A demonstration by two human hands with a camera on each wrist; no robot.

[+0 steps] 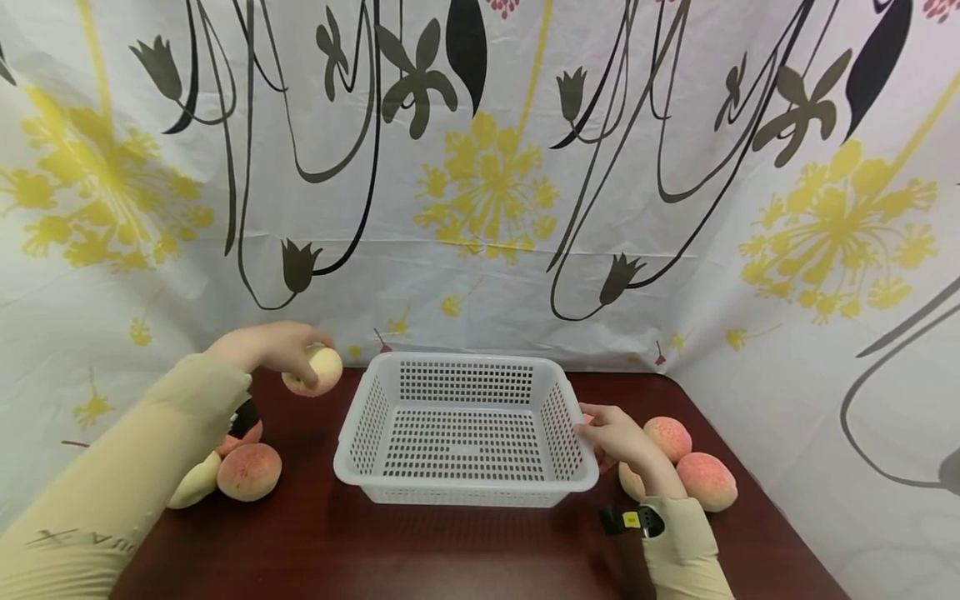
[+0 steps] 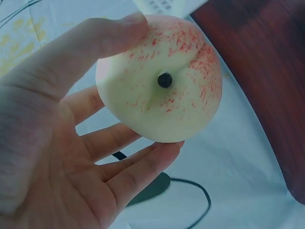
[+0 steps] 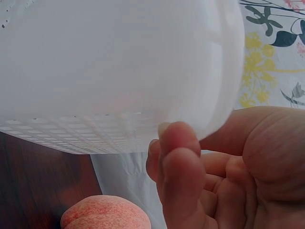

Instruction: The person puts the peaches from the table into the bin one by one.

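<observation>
A pale peach (image 1: 324,372) with red speckles is held in the air by my left hand (image 1: 272,348), left of the basket's back corner. In the left wrist view the thumb and fingers go round the peach (image 2: 162,109), and a dark round spot shows at its middle. A white plastic basket (image 1: 465,492) with a grid of holes stands upright on the table; its inside holds nothing. My right hand (image 1: 626,437) grips its right rim, thumb on the rim and fingers curled against the outer wall (image 3: 109,71) in the right wrist view.
Several peaches lie at the left, among them a red one (image 1: 249,472) and a pale one (image 1: 197,482), partly behind the left forearm. More peaches (image 1: 707,482) lie around the right hand. A flowered cloth (image 1: 480,275) hangs behind the dark red table (image 1: 420,550).
</observation>
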